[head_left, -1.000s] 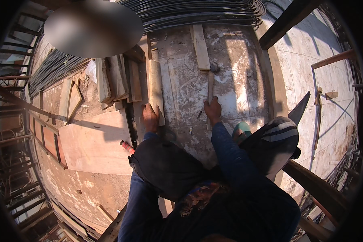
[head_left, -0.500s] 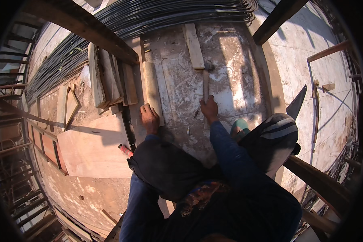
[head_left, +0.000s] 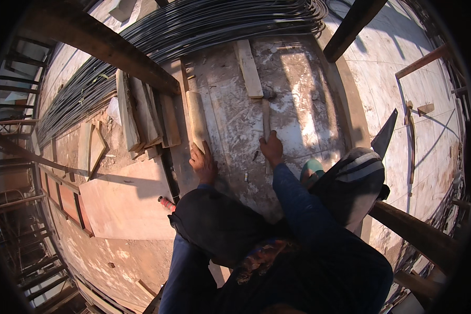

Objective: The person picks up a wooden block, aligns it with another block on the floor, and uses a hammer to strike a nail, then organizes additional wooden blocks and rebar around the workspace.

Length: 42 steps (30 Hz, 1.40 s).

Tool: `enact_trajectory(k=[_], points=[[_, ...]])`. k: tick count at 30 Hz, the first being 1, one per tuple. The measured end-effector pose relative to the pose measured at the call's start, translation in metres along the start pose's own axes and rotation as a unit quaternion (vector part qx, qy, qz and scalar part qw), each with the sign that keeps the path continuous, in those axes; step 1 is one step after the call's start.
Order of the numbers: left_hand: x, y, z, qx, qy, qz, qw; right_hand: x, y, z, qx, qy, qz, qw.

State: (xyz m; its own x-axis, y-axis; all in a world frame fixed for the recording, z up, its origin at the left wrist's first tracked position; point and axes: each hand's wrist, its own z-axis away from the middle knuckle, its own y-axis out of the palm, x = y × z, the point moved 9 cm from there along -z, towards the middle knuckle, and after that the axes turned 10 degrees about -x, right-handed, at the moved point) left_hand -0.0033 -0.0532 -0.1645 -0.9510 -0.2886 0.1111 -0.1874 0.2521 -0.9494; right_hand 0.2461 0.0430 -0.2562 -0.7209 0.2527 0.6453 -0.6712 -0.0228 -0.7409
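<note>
And here the two hands work well apart, out in front of the bent knees: the left hand (head_left: 204, 163) has its fingers over the near end of a pale wooden batten (head_left: 196, 118), though whether it is clamped there or just pressing, I can't tell. Over on the other side, the right hand (head_left: 272, 149) is wrapped firmly round the wooden handle of a hammer (head_left: 266, 118), which lies along the dusty floor (head_left: 235, 125), its dark head just beside the near end of a thick plank (head_left: 249, 73). The batten points away from the body, with a stack of rough timber (head_left: 141, 112) to its left. Nearer on that side, a plywood sheet (head_left: 128, 204) lies flat, with a red-handled tool (head_left: 166, 203) at its right edge. Up top, a great bundle of dark bars (head_left: 209, 31) sweeps across, while a green shoe (head_left: 311, 171) shows beside the right forearm and a dark, tapering saw blade (head_left: 384, 135) juts out beyond the right knee.
</note>
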Motion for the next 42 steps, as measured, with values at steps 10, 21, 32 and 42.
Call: enact_trajectory(k=[10,21,32,42], points=[[-0.015,-0.008,-0.021,0.041,0.042,0.271,0.961,0.005,-0.001,0.000,-0.007,-0.018,0.005,1.000],[-0.008,0.038,0.011,0.160,-0.142,0.294,0.931,0.008,0.001,0.003,0.011,-0.016,-0.011,1.000],[-0.012,0.063,0.004,0.158,-0.212,0.427,0.865,0.012,-0.003,0.005,0.016,-0.021,-0.026,0.999],[-0.056,0.014,-0.129,0.190,-0.177,0.668,0.697,0.007,-0.001,0.000,0.031,-0.012,-0.032,0.999]])
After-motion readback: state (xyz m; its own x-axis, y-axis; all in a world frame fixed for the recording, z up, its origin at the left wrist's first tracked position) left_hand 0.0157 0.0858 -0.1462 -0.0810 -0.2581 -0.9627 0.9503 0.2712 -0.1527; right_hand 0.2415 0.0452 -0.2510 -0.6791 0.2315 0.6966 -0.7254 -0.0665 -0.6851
